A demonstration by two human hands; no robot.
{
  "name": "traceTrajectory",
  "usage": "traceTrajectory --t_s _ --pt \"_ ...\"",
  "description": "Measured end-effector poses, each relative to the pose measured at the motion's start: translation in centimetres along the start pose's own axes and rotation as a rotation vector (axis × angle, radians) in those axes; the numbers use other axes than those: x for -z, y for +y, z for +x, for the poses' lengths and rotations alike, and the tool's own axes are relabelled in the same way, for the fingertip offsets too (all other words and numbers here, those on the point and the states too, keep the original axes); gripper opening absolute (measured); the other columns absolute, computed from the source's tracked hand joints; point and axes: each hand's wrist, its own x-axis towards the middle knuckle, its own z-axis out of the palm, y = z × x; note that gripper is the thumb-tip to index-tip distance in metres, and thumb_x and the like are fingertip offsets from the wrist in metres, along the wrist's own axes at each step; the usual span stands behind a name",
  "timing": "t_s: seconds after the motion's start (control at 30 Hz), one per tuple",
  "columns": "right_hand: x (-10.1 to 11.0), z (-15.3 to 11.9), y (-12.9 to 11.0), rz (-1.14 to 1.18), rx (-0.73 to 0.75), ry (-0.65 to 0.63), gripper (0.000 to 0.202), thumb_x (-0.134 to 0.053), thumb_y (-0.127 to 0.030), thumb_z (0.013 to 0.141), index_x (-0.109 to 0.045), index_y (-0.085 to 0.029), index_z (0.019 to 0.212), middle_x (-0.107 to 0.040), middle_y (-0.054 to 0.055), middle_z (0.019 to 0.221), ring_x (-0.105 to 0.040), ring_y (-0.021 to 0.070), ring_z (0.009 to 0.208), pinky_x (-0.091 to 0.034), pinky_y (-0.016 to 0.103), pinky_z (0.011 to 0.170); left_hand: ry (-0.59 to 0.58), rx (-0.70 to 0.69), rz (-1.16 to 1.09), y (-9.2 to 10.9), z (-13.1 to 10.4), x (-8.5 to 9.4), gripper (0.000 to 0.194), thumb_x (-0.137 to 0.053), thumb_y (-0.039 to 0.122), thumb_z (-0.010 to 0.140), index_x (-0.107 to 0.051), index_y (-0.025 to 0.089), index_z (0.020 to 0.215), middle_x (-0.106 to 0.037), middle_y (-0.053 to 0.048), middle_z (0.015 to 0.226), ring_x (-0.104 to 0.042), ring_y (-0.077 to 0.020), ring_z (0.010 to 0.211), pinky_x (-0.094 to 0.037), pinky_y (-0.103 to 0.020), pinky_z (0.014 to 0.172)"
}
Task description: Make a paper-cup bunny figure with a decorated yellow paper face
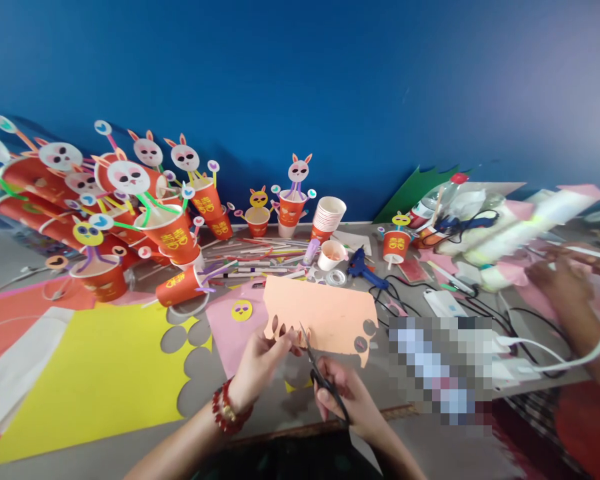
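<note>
Two bare hands are working over a smooth grey tabletop [95, 463]. The right hand [343, 393] is gripping dark-handled scissors [311, 357], its fingers curling around the handles while the slim metal blades are pointing away from the body. The left hand [265, 360] is pinching a small peach piece [301, 337] between thumb and fingertips, right beside the blades; round dark-red beads are circling its wrist in a bracelet [225, 410].

Just beyond, flat matte peach paper [320, 303] is lying with a ragged near edge. To the left, yellow paper [120, 373] is showing a scalloped right edge, and bare tabletop is separating it from the left wrist. Cords and the blue glue gun [365, 267] are crowding the right side; another person's hand [560, 283] is resting well apart there.

Two round holes are piercing the peach paper's right end, one yellow disc [241, 310] is lying on pink paper [223, 330], and one stack of paper cups [329, 217] is standing near the wall.
</note>
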Motion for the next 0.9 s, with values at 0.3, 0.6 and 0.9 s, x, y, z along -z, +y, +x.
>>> traceTrajectory --t_s 0.3,0.6,0.9 --pt "0.3 0.1 0.8 -0.011 0.009 -0.008 0.06 -0.066 -0.076 0.074 -0.043 -0.021 0.077 -0.046 -0.007 0.057 -0.043 0.0074 0.043 -0.029 0.021 0.043 0.005 0.001 -0.021 -0.1 0.0 0.2 0.031 -0.073 0.041 0.084 -0.059 0.017 0.07 -0.06 0.002 0.066 -0.063 -0.0132 0.062 -0.052 -0.026 0.066" --pt "0.4 0.2 1.0 -0.011 0.021 -0.002 0.058 -0.068 -0.074 0.074 -0.042 -0.022 0.074 -0.045 -0.008 0.052 -0.04 0.0067 0.041 -0.026 0.021 0.042 -0.005 -0.011 -0.027 -0.3 0.0 0.5 0.032 -0.072 0.042 0.085 -0.06 0.017 0.071 -0.06 0.002 0.067 -0.062 -0.0133 0.065 -0.051 -0.026 0.068" --pt "0.6 0.2 1.8 0.002 0.052 -0.007 0.056 -0.069 -0.072 0.076 -0.043 -0.021 0.075 -0.043 -0.009 0.051 -0.037 0.0058 0.039 -0.025 0.02 0.04 -0.006 -0.022 -0.032 -0.1 0.0 0.2 0.032 -0.072 0.043 0.085 -0.06 0.016 0.072 -0.06 0.001 0.068 -0.06 -0.0126 0.065 -0.052 -0.025 0.068"
